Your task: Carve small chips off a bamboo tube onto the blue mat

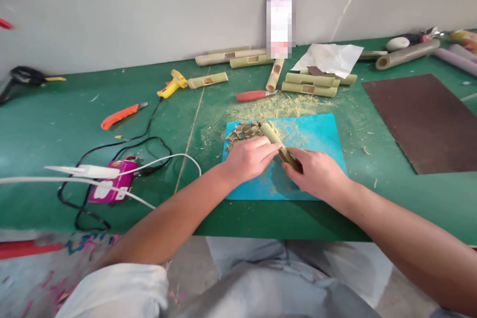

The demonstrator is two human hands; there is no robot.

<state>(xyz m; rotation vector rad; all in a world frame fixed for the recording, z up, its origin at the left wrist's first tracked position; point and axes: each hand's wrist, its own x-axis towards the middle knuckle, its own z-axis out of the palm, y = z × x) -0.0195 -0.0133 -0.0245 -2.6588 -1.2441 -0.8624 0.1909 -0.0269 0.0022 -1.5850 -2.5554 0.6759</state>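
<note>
A pale green bamboo tube (271,134) is held at a slant over a blue mat (316,131). My right hand (316,169) is closed round its near end, thumb on one side and fingers on the other. My left hand (251,157) is closed at the tube's middle, its fingers pressed to the side; whether it also holds a small piece, I cannot tell. Bamboo chips (242,132) lie in a heap just beyond my left hand. Fine yellowish shavings (276,107) cover the table past the mat.
Several notched bamboo tubes (309,89) lie at the back, near a red-handled knife (253,95). On the left are an orange utility knife (121,115), a yellow glue gun (173,84) and a purple power strip (114,181) with cords. A brown sheet (428,121) lies right.
</note>
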